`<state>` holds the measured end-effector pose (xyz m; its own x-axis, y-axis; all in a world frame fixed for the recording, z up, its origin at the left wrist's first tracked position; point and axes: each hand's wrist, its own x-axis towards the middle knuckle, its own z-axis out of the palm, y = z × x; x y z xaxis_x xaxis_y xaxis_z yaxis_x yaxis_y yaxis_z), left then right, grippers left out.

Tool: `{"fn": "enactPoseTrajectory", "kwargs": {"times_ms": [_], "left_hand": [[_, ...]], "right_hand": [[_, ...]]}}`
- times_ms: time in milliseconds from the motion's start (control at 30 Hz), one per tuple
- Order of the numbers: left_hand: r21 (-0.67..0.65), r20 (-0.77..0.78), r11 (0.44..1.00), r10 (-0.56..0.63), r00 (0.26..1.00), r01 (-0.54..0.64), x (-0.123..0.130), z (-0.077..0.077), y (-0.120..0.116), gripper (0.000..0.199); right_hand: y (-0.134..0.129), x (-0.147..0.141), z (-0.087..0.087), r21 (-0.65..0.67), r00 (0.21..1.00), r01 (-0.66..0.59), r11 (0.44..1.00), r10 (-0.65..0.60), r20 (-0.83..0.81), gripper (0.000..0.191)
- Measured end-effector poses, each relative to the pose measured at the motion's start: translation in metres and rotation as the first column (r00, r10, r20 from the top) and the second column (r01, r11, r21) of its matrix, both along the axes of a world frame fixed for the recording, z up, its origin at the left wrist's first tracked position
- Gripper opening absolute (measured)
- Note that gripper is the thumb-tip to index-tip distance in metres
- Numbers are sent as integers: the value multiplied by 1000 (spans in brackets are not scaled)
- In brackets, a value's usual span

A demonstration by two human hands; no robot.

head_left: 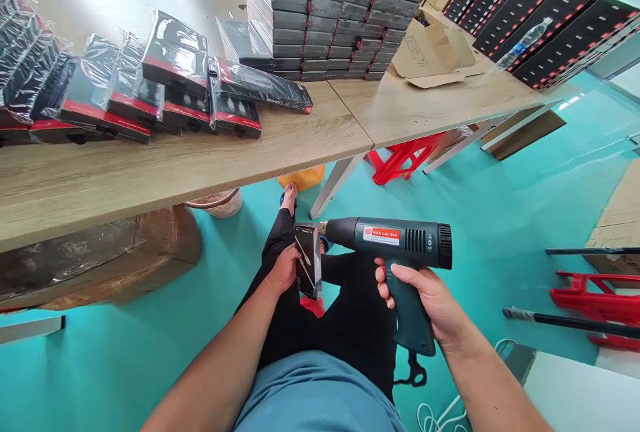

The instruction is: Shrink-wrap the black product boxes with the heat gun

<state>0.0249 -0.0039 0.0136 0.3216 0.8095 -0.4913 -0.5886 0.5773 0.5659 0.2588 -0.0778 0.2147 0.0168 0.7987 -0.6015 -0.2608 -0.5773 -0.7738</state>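
Fingers of my left hand (285, 269) are wrapped round the left edge of a small black box (308, 260), held upright above my lap. A dark green heat gun (400, 240) with a red and white label is in my right hand (417, 289), which grips its handle. The gun lies level and points left. Its metal nozzle is at the upper right edge of the box; whether they touch I cannot tell. Film-wrapped black and red boxes (175, 52) lie on the wooden table (280, 145) in front of me.
A tall stack of dark boxes (340, 15) stands on the table, with opened cardboard (433, 52) to its right. Below are a basket (217, 204), a red stool (407, 155) and a wrapped carton (150, 252). White cable (440, 419) lies at lower right.
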Motion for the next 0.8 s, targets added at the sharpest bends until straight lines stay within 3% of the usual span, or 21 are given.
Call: {"fn": "enactPoseTrajectory", "kwargs": {"times_ms": [233, 333, 400, 467, 533, 567, 700, 733, 800], "left_hand": [[19, -6, 1000, 0, 1000, 1, 1, 3, 0, 30], [15, -21, 1000, 16, 1000, -16, 1, -1, 1, 22], [4, -28, 999, 34, 999, -34, 0, -4, 2, 18], [-6, -34, 998, 58, 998, -58, 0, -7, 2, 17], [-16, -44, 997, 78, 996, -79, -1, -8, 3, 17], [-21, -46, 996, 83, 996, -84, 0, -9, 4, 17], [-42, -15, 995, 87, 996, -87, 1, -8, 6, 16], [-52, -8, 994, 96, 995, -96, 1, -8, 6, 15], [-82, -1, 988, 129, 992, -128, -1, -8, 7, 14]], "right_hand": [[20, 1, 11, -11, 992, -63, 998, 63, 106, 35], [21, 5, 14, -40, 969, -172, 984, 176, 171, 36], [16, 10, 14, -104, 917, -327, 939, 342, 207, 33], [8, 15, 14, -206, 817, -492, 846, 531, 226, 25], [3, 16, 14, -278, 745, -561, 780, 622, 242, 23], [2, 15, 14, -279, 745, -552, 786, 615, 257, 24], [8, 2, 13, -113, 873, -359, 927, 376, 310, 30], [10, -1, 13, -91, 883, -339, 936, 350, 312, 31], [9, -4, 12, -129, 858, -394, 910, 415, 302, 29]]}}
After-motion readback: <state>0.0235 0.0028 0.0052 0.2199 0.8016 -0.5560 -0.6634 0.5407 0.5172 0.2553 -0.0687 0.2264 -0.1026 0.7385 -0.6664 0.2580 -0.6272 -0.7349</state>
